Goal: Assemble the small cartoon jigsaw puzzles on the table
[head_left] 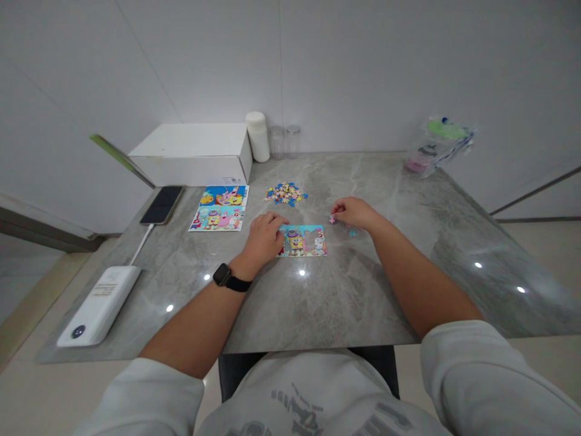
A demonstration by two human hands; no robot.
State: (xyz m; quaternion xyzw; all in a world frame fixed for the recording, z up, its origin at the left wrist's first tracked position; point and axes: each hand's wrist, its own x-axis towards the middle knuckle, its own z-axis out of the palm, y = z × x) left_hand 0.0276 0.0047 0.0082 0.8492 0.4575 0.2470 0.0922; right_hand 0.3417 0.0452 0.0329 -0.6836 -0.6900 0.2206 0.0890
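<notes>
"White sleeves [458, 357] come first. How do the arms run from there?"

"Both bare forearms [195, 330] reach forward over the grey desk [313, 309], angling inward toward the puzzle [296, 241]. Well left of the puzzle, on the near side, lies a white power bank [102, 303]. A black watch [222, 275] circles the left wrist."

"And the hands?"

"Left hand [265, 235]: palm down, fingers loosely spread and slightly bent, laid over the puzzle's left end and hiding part of it. It grips nothing that I can see; how hard it presses, I can't tell."

"The other one?"

"Right hand [353, 212]: just right of the puzzle, wrist low, thumb and fingertips pinched together on a small pink piece [331, 220]. That piece is near the puzzle's far right corner, apart from it. Whether it touches the desk, I can't tell."

"Below that wrist?"

"Teal loose pieces [353, 233], right of the puzzle."

"Farther out?"

"Left of the puzzle, a printed picture sheet [218, 219], then a phone [162, 204]. Just beyond the puzzle, a heap of pieces [285, 194]. Past that, a white box [190, 163] to its left, a white bottle [258, 139] and two clear jars [293, 144]; far to its right, a clear bag [438, 148]."
</notes>
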